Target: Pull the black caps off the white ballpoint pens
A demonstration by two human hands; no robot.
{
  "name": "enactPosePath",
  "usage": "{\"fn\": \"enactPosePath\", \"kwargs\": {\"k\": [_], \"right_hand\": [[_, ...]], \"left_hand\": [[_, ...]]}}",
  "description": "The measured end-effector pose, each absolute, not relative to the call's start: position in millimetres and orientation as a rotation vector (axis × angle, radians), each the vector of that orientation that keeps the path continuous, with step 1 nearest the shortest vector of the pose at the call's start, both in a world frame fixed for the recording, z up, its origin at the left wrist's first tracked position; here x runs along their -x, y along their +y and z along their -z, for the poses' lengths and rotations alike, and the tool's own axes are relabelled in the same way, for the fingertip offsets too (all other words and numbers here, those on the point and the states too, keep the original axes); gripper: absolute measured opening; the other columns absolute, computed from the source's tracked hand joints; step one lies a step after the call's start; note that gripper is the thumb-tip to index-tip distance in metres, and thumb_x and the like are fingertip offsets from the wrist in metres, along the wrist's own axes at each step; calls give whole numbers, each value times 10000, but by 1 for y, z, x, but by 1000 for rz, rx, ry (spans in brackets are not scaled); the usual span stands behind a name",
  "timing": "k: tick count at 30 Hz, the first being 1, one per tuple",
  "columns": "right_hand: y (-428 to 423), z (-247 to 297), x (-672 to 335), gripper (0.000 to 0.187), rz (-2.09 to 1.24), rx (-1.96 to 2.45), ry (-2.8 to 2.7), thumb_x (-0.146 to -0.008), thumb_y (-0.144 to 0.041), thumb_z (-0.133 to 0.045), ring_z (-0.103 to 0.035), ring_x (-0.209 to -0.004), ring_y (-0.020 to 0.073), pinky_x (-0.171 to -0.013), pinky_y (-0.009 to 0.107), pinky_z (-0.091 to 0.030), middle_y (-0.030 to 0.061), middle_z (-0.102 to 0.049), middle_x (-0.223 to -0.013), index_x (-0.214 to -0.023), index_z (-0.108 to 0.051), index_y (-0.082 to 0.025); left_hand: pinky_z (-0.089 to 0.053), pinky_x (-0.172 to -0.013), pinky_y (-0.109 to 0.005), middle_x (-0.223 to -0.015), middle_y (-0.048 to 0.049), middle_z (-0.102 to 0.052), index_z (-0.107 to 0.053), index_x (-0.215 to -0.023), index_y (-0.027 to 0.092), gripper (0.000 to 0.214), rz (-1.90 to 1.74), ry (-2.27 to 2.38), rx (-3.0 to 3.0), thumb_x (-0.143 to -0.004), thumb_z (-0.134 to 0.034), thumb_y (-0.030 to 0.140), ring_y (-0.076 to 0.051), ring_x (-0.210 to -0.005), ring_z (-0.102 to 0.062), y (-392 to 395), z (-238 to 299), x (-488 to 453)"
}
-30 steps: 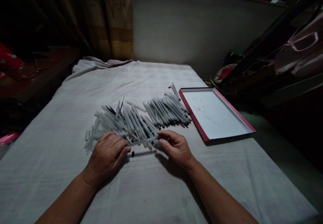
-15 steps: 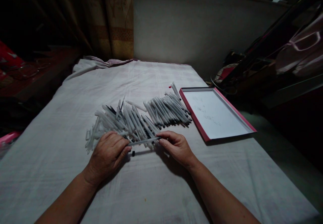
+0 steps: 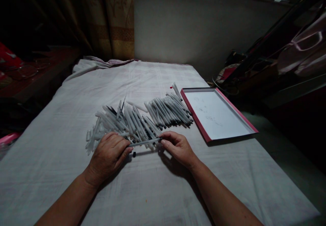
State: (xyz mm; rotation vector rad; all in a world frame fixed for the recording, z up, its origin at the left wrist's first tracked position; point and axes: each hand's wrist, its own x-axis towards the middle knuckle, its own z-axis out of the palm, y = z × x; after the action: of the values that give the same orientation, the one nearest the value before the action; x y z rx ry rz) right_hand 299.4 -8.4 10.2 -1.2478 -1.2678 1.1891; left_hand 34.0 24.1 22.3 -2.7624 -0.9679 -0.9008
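A slim translucent pen (image 3: 145, 142) lies level between my two hands, just in front of a heap of loose pen parts (image 3: 127, 122). My left hand (image 3: 110, 156) is closed around its left end. At the dark right end, my right hand (image 3: 178, 148) pinches it between thumb and fingertips. A small black plug (image 3: 134, 154) rests on the cloth beside my left thumb. Behind my right hand, many pens with black ends (image 3: 168, 112) are laid side by side in a rough row. The left hand hides part of the heap.
To the right of the row sits a shallow box lid (image 3: 221, 114) with a pink-red rim, white inside with faint scribbles. A white cloth (image 3: 158, 192) covers the table. A wall (image 3: 178, 29) and a patterned curtain (image 3: 119, 22) stand behind it.
Both hands stay almost where they were, with the pen still held between them. The right fingers have shifted very slightly.
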Motion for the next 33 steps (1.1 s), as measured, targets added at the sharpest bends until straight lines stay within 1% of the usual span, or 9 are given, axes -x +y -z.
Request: {"fn": "enactPosePath", "kwargs": {"k": [2,5,7,10,13,18,24,28,33], "right_hand": [[-8,-9,-300,241,-1220,1260,-1258,-787,-389,-702,-626,-601,140,-571,246,-512,34,-718,-735,-873,-744,-168],[-8,-8,-300,292,-1174,1298,-1318,-844,-426,-645,-585,-568,132,-547,235,-475,19,-657,-632,-721,-707,-168],[-8,-9,-300,289,-1142,1303,-1356,-842,-412,-647,-571,-573,129,-551,233,-457,13,-640,-616,-687,-692,-172],[-8,-8,-300,209,-1150,1287,-1332,-803,-380,-685,-590,-615,138,-578,240,-466,22,-683,-700,-814,-729,-176],[-9,-7,-300,249,-1193,1278,-1283,-816,-401,-676,-624,-655,156,-597,252,-489,37,-708,-760,-908,-737,-178],[-8,-9,-301,343,-1151,1319,-1329,-860,-453,-643,-551,-567,131,-546,236,-442,4,-610,-590,-657,-666,-177],[-8,-11,-301,190,-1207,1234,-1290,-782,-364,-724,-614,-648,146,-619,261,-487,24,-703,-735,-840,-747,-184],[-8,-10,-303,128,-1088,1239,-1320,-777,-290,-708,-662,-748,170,-694,278,-516,39,-737,-805,-845,-769,-200],[-4,-7,-309,171,-966,1303,-1265,-788,-319,-695,-666,-707,171,-649,278,-531,45,-747,-800,-871,-777,-194]], "left_hand": [[-457,-877,-366,-774,-20,-673,-621,-868,198,214,898,-965,2764,-996,-484,301,-185,-755,-606,24,-22,-34],[-458,-872,-372,-773,-23,-665,-614,-860,193,212,887,-975,2774,-994,-485,295,-190,-753,-598,23,-22,-34],[-457,-876,-378,-765,-23,-659,-610,-853,190,215,878,-973,2778,-994,-486,295,-192,-750,-593,23,-21,-34],[-455,-881,-381,-766,-24,-658,-614,-855,188,211,878,-975,2783,-991,-491,292,-194,-751,-596,23,-21,-34],[-459,-880,-379,-772,-24,-663,-620,-861,188,212,889,-982,2776,-991,-487,290,-191,-755,-602,23,-21,-35],[-465,-879,-372,-751,-14,-664,-621,-841,200,251,883,-968,2738,-1001,-460,305,-183,-739,-601,22,-24,-36],[-462,-877,-374,-775,-27,-670,-628,-862,198,237,897,-954,2737,-998,-469,309,-191,-755,-596,23,-25,-36],[-456,-861,-374,-747,-27,-643,-618,-795,195,257,910,-968,2763,-986,-463,269,-194,-741,-577,24,-27,-35],[-445,-876,-376,-693,-11,-600,-599,-757,201,262,904,-1015,2732,-979,-466,244,-191,-716,-563,24,-29,-34]]}}
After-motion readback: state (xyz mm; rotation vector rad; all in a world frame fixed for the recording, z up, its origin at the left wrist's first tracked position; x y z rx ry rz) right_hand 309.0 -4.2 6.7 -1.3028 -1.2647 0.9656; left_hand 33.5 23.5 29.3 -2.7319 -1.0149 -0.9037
